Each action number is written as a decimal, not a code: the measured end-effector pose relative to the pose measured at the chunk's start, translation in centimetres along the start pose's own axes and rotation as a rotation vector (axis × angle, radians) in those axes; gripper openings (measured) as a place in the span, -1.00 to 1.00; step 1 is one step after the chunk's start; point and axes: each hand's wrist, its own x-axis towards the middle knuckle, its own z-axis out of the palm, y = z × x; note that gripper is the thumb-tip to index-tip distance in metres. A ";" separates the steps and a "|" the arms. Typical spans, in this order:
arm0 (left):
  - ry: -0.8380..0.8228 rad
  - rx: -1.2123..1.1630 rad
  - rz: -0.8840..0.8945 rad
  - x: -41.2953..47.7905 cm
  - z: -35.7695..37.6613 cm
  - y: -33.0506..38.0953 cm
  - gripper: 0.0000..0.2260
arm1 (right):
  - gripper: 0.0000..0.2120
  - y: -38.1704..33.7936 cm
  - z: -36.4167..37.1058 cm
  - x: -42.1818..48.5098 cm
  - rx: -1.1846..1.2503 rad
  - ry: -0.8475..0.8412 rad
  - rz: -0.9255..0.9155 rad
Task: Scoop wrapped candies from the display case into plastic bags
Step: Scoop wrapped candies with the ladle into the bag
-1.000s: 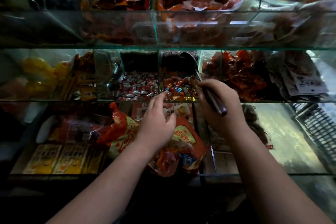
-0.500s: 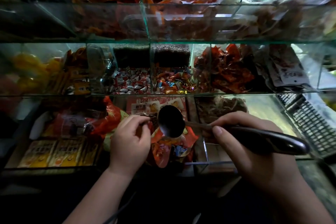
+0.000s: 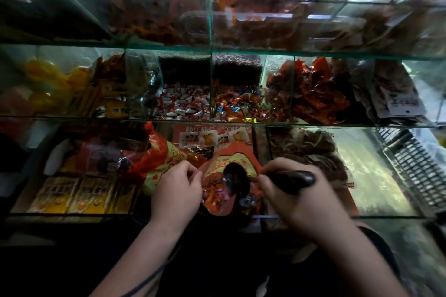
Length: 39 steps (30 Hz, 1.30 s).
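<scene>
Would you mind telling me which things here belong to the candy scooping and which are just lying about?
In use: left hand pinching the red plastic bag; right hand gripping the scoop; mixed wrapped candies.
Lying about: white-and-red candies; yellow packets; black mesh basket.

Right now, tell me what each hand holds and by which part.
The right hand grips the metal ladle by its dark handle. The left hand pinches the red plastic bag at the left edge of its mouth.
</scene>
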 end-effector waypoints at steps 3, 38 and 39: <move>0.057 -0.018 0.033 -0.2 0.2 -0.4 -0.77 | -0.97 1.3 4.5 2.4 -0.016 -0.126 0.153; 0.064 -0.301 0.443 -1.5 -1.8 3.2 -0.83 | -0.84 6.5 2.3 0.9 1.082 0.316 0.761; -0.027 -0.249 0.375 -1.4 -1.5 3.6 -0.80 | -0.84 6.4 1.9 0.7 1.091 0.315 0.753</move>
